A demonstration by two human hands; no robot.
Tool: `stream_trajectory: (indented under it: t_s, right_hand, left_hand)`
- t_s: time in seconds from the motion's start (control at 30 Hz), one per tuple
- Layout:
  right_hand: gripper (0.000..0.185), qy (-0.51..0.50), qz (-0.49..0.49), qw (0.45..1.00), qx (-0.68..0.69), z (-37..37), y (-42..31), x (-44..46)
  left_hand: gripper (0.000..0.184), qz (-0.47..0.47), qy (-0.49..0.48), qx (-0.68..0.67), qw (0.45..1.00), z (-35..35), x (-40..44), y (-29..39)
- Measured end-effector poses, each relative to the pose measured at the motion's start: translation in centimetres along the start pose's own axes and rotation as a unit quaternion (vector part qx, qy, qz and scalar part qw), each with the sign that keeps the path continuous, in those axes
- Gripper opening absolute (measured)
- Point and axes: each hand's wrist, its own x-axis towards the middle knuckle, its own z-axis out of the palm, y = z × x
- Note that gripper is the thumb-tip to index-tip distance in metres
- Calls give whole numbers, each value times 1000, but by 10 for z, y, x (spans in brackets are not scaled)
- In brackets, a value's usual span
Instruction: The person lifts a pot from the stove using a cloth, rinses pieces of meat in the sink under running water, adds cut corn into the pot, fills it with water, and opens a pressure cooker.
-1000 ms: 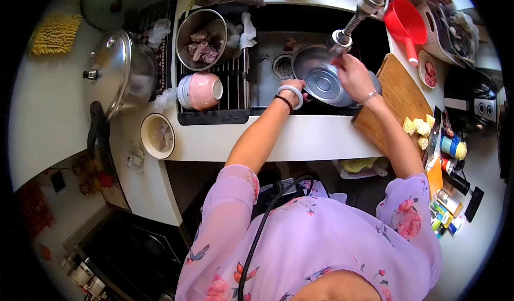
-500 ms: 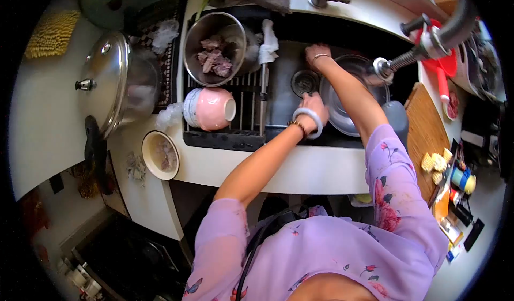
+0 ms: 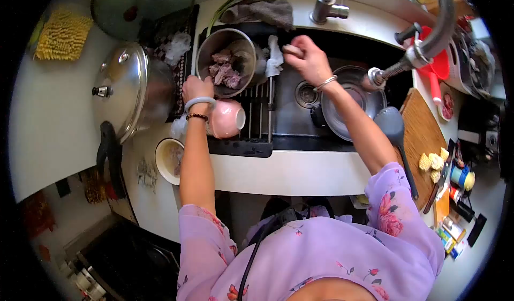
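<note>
The left hand (image 3: 197, 91) is at the near left rim of a metal pot (image 3: 246, 62), maybe to keep it steady; I cannot tell how tight the fingers are. The pot has lumps of meat (image 3: 225, 72) in it and sits near the back edge of a black rack (image 3: 241, 148), whose bars may let water drip. The right hand (image 3: 310, 64) is above the sink (image 3: 292, 121), near its back edge, pinching a small pale lump (image 3: 292, 50). A pink bowl (image 3: 227, 118) shows its bottom near the rack's front edge, perhaps to dry. Packets (image 3: 451, 234) lie near the bench's (image 3: 310, 172) right edge, their writing too small to read
</note>
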Motion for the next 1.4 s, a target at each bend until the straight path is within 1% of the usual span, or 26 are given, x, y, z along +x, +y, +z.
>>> stream_trajectory:
  t_s: [0.03,0.1,0.13,0.17,0.23,0.27,0.3,0.37,0.43,0.5,0.53,0.57,0.63,0.7,0.83,0.87,0.9,0.97,1.0,1.03,1.1,1.17,1.23,1.3,1.33,1.4]
  right_hand:
    - [48,-4,-27,996,89,4,-33,-3]
    - [49,-13,-81,995,53,12,-75,-3]
    - [48,29,-122,992,14,20,-82,-1]
    - [47,71,-162,984,-27,25,-83,0]
    - [41,67,-149,986,-18,19,-78,-15]
    - [39,46,-112,992,-30,11,-72,-28]
    - [37,25,-75,996,-41,-2,-62,-41]
    - [33,53,-66,993,-85,-25,-12,-63]
    - [32,69,40,995,-59,-61,23,-81]
    - [29,122,12,991,45,-95,49,-88]
    - [30,121,-29,985,-116,-124,62,-78]
    - [31,116,-71,952,-273,-147,74,-55]
    - [38,183,-126,910,-348,-168,66,-7]
    - [44,219,-358,811,-408,-177,24,47]
    - [60,32,-276,663,-696,-161,0,105]
    - [49,36,-262,650,-713,-162,4,109]
    - [38,30,-278,701,-656,-163,7,110]
    - [37,-6,-187,735,-651,-168,-7,92]
    - [39,0,-183,759,-625,-171,-19,79]
    - [39,-1,-183,758,-626,-174,-11,72]
    - [31,92,-253,802,-533,-179,13,50]
    - [27,-9,-88,868,-488,-179,35,22]
    - [20,-153,55,916,-366,-185,59,-9]
    - [22,-108,19,977,-185,-185,47,-43]
    - [31,-118,69,972,-188,-190,43,-44]
    - [31,-121,76,970,-198,-197,34,-39]
  left_hand:
    - [43,-8,3,-9,1000,2,4,2]
    - [35,61,20,-16,998,9,16,-3]
    - [25,39,-2,-132,990,12,20,-2]
    - [21,97,12,-185,978,23,30,-8]
    - [19,78,-37,-314,946,-29,-10,36]
    - [14,103,-22,-366,925,-30,-13,39]
    - [15,93,-33,-382,919,-48,-25,51]
    - [13,128,-50,-383,914,-75,-44,66]
    - [11,145,-89,-416,893,-87,-58,78]
    - [6,201,-119,-414,880,-86,-74,94]
    - [8,252,-88,-376,887,-74,-80,100]
    - [9,301,-56,-336,891,-63,-87,108]
    - [12,331,-47,-293,896,-57,-109,125]
    - [11,315,-86,-304,895,-42,-129,137]
    - [14,314,-75,-285,903,-9,-152,155]
    - [14,315,-79,-271,906,-5,-155,158]
    - [14,318,-84,-258,909,-5,-157,161]
    - [14,318,-84,-247,911,-3,-162,165]
    - [15,322,-79,-236,913,-3,-163,166]
    - [15,321,-79,-238,913,-2,-162,167]
    - [14,316,-81,-246,913,4,-159,169]
    - [15,320,-69,-264,907,13,-156,172]
    - [16,293,-94,-320,896,24,-152,177]
    - [19,283,-102,-355,885,43,-145,177]
    - [20,258,-117,-390,876,51,-141,173]
    - [25,197,-125,-433,871,62,-137,170]
